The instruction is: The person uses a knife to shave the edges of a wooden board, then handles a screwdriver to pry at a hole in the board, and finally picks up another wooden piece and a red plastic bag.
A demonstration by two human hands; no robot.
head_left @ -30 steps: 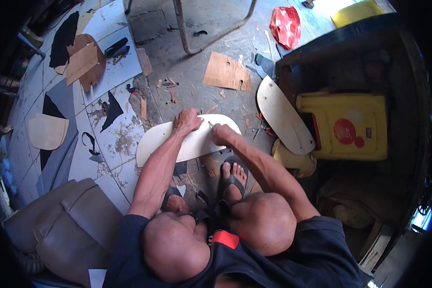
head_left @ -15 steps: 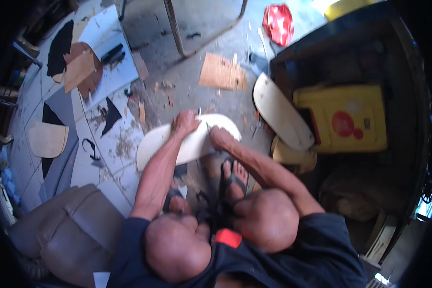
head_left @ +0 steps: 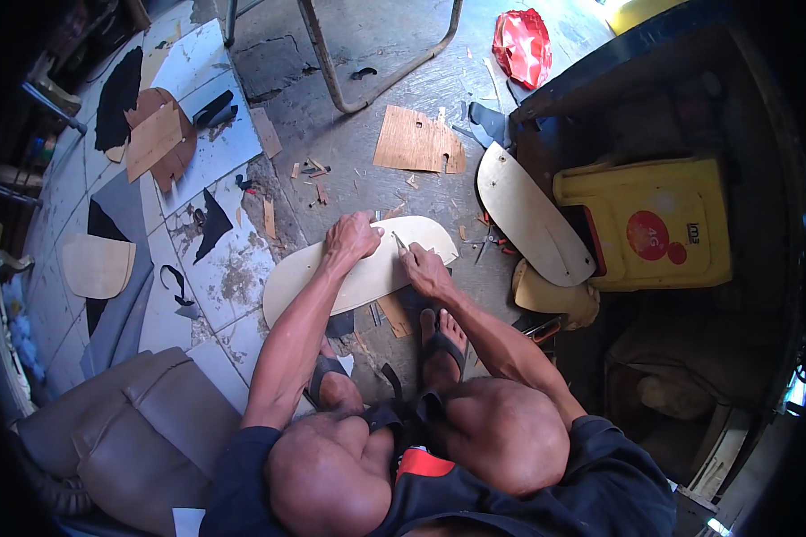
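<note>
A long pale board (head_left: 308,280) with rounded ends lies crosswise in front of my feet. My left hand (head_left: 354,234) is closed on its far edge, left of the right rounded end. My right hand (head_left: 424,267) grips a small slim metal tool (head_left: 400,243), whose pointed end touches the board near a small hole or mark; I cannot make out its type. A second rounded board (head_left: 528,215) with holes leans at the right beside a yellow plastic lid or bin (head_left: 663,228). Pliers and other small tools (head_left: 484,242) lie on the floor between the boards.
Wooden scraps (head_left: 403,134), dark fabric pieces (head_left: 206,224) and sheets cover the floor. A metal tube frame (head_left: 358,103) stands ahead, a red crumpled plastic (head_left: 521,45) beyond it. A brown cushion (head_left: 161,430) is at my lower left, a dark wooden cabinet (head_left: 734,80) at my right.
Both hands and the board appear slightly further right in the view. My right hand has turned a little, showing more of the slim tool against the board.
</note>
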